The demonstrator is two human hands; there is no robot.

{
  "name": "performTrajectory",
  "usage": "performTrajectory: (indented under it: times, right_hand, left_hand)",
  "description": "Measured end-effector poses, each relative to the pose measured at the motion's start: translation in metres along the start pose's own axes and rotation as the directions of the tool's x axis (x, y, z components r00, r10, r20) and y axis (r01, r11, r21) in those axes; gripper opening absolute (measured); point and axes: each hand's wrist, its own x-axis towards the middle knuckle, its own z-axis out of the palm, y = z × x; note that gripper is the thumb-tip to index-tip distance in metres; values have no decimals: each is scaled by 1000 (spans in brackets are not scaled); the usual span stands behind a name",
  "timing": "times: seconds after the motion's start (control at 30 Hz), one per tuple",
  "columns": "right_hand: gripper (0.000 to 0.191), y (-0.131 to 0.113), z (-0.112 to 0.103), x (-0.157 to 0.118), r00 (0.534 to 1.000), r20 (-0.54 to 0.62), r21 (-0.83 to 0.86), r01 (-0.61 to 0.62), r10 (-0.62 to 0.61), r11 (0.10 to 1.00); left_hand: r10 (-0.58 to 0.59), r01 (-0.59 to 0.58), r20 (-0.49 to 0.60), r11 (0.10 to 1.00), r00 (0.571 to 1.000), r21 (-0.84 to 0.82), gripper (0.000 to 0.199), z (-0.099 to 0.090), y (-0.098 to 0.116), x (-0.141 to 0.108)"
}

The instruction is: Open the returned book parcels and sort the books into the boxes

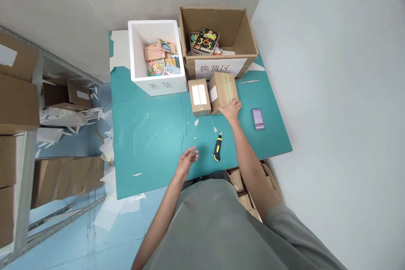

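Note:
My right hand [230, 110] grips the near end of a taped cardboard box [224, 88], thumb at its left and fingers at its right corner. Close beside that box on the left stands a smaller cardboard box [200, 100] with a white label on top. My left hand [187, 161] hovers over the near part of the table, fingers loosely curled and apart, holding nothing. Between my two arms lies a black and yellow utility knife [217, 147], its blade end pointing away from me.
On the green-topped table [148, 135], a white foam box [158, 85] and a large open carton [218, 60] hold books at the back. A blurred phone-like item [258, 119] lies right. Shelving [28, 168] with cartons stands left, a wall right, and a carton of small boxes [243, 200] below.

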Motion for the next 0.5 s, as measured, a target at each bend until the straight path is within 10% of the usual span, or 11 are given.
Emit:
performTrajectory:
  times: [0.27,0.5]
  right_hand:
    - [107,74,-82,-186,984,-177,-126,6,-28,992]
    - [98,77,-76,-324,958,116,-112,274,-261,955]
  left_hand:
    - [96,-94,50,995,994,-28,37,-81,3,-1]
    - [212,-214,-58,977,975,-22,51,-154,1,0]
